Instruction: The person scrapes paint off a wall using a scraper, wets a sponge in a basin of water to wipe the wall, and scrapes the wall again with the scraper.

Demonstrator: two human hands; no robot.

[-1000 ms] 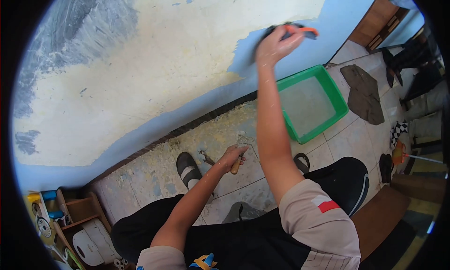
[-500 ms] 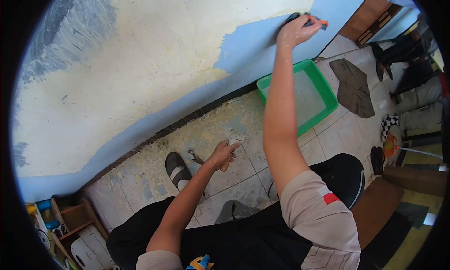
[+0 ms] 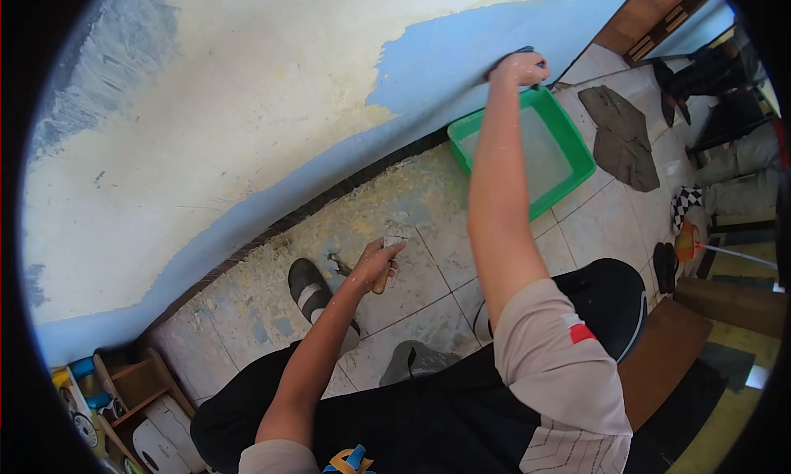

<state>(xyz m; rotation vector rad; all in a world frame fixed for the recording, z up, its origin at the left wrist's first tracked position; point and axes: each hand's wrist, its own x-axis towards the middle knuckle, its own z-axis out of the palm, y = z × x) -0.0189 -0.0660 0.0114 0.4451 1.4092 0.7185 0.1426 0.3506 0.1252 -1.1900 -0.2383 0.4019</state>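
Note:
My right hand [image 3: 521, 68], at the end of an outstretched arm, is closed around a dark scrubbing tool [image 3: 527, 50], mostly hidden by the fingers, against the blue part of the wall [image 3: 449, 62]. Just below it stands a green basin [image 3: 582, 149] with cloudy liquid inside. Low over the floor, my left hand [image 3: 375, 264] grips a scraper by its wooden handle [image 3: 381, 283]; its pale blade end shows beyond the fingers. Cream patches with ragged edges meet the blue paint on the wall.
Paint flakes litter the tiled floor [image 3: 329, 219] along the wall. A brown cloth [image 3: 622, 136] lies right of the basin. A wooden shelf [image 3: 132, 383] stands at lower left. At the right are another person's legs [image 3: 741, 182], dark sandals [image 3: 665, 266] and an orange dustpan-like object [image 3: 686, 243].
My right hand has moved down the wall toward the basin, and the tool's orange part no longer shows. My left hand, still holding the scraper, has shifted slightly left.

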